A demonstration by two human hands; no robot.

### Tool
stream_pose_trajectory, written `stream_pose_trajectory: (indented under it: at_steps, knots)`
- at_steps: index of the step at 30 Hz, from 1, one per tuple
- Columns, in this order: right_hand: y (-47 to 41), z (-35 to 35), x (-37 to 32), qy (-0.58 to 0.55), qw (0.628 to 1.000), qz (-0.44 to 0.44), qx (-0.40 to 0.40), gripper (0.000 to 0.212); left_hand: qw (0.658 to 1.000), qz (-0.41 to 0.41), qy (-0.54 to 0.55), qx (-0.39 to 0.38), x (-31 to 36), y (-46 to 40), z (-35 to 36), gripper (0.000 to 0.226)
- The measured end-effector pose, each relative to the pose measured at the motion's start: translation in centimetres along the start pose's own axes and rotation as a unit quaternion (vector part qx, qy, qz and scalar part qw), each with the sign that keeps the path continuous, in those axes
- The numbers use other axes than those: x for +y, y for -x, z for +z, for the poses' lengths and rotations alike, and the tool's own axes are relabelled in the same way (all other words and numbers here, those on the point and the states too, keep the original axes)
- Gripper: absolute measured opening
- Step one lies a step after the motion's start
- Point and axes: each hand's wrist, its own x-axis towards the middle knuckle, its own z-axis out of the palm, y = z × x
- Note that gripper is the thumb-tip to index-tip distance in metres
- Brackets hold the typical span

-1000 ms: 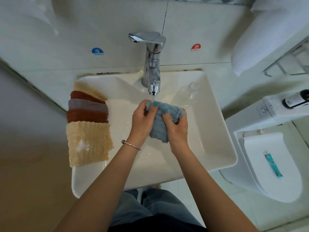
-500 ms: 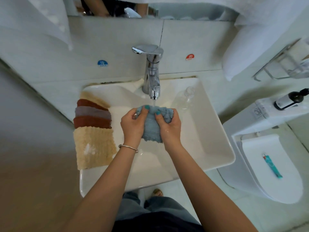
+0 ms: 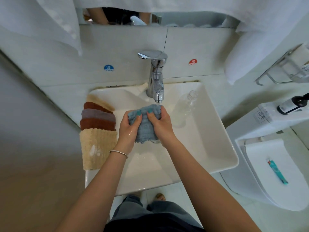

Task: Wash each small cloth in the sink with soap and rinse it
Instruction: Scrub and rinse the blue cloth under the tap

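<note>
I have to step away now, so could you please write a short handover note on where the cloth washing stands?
Left hand and right hand: both grip the blue cloth under the running faucet, over the sink.
Waiting: a stack of cloths on the sink's left rim; whether they are washed cannot be told.
A clear bottle lies in the basin.
Left: finish the blue cloth, then the others.

white sink; folded cloths on rim

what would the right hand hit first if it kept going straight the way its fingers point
The right hand, shut on the blue cloth, points up-left toward the back of the sink. Past the cloth, it would probably meet the faucet spout first, though depth is unclear.
</note>
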Motion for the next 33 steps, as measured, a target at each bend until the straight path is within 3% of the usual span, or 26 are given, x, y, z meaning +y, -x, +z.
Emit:
stream_pose_trajectory:
  at_steps: [4,10,18,23,29,33]
  knots:
    - [0.4,-0.8,0.4,-0.021,0.999,-0.013,0.024,0.008,0.999,0.028,-0.009,0.013,0.1,-0.1,0.7,0.006]
    - [1.3,-5.2,1.7,-0.066,0.994,0.040,0.075,0.009,0.997,0.023,-0.033,-0.069,0.4,0.4,4.5,0.011]
    - [0.7,-1.7,1.0,-0.024,1.000,0.009,0.006,0.008,0.999,0.025,-0.002,0.034,0.1,-0.4,0.2,0.006]
    - [1.0,-2.4,1.6,-0.025,0.999,0.006,0.037,0.011,0.998,0.056,-0.042,-0.007,-0.7,0.3,2.2,0.023]
    - [0.2,-0.7,1.8,-0.004,0.999,0.002,0.054,0.015,0.991,0.070,-0.069,0.093,-0.8,0.7,6.0,0.012]
    - [-1.1,0.2,1.5,0.032,0.996,-0.019,0.079,0.029,0.982,0.081,-0.099,0.136,-0.6,-0.6,6.7,0.026]
